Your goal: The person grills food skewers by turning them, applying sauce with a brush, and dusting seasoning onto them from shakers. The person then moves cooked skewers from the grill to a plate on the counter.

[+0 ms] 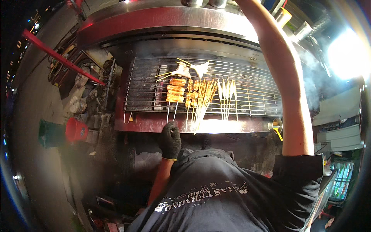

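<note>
My left hand (170,142), in a dark knit glove, is at the grill's near edge, at the lower ends of two metal skewers (168,111). These run through browned meat pieces (175,90) on the wire grate (252,98). Whether its fingers grip the skewers is unclear. To their right lie smaller meat skewers (192,92), a fanned bundle of thin skewers (206,95) and several pale skewers (227,90). Behind them, two pale, flat skewered pieces (200,69) lie with their sticks pointing left. My right arm reaches up past the top edge of the picture; that hand is out of view.
A small metal bowl (270,126) with a yellow-handled brush (277,132) sits at the grill's front right corner. Metal containers (218,3) stand on the ledge behind. Smoke drifts at the right near a bright lamp (347,53). Red (76,129) and green (52,133) buckets stand at the left.
</note>
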Motion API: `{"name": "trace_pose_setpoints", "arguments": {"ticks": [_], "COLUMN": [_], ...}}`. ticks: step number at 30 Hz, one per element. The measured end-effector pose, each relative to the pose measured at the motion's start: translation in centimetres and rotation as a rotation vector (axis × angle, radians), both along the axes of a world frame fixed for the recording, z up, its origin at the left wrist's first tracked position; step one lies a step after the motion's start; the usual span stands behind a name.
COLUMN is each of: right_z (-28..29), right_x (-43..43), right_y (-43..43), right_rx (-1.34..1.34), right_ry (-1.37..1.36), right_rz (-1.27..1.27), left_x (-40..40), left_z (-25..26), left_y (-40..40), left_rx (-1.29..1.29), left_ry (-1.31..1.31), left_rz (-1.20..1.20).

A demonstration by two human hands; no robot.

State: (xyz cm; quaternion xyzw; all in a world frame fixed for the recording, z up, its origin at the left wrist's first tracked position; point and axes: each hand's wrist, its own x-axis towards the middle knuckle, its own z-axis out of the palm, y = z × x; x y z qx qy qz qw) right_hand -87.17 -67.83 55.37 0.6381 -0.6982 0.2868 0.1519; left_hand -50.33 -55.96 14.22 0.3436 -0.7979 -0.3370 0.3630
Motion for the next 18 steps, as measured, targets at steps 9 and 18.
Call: {"name": "trace_pose_setpoints", "arguments": {"ticks": [9, 18], "right_z": [-6.4, -20.0], "right_x": [-1.3, 6.3], "right_y": [-6.3, 16.4], "right_rx": [-0.236, -0.177], "right_ry": [-0.208, -0.435], "right_rz": [-0.434, -0.218], "left_x": [2.6, -3.7], "left_z": [-0.8, 0.4], "left_y": [3.2, 3.9], "left_rx": [0.114, 0.18], "left_ry": [-0.15, -0.204], "left_rz": [0.043, -0.329]}}
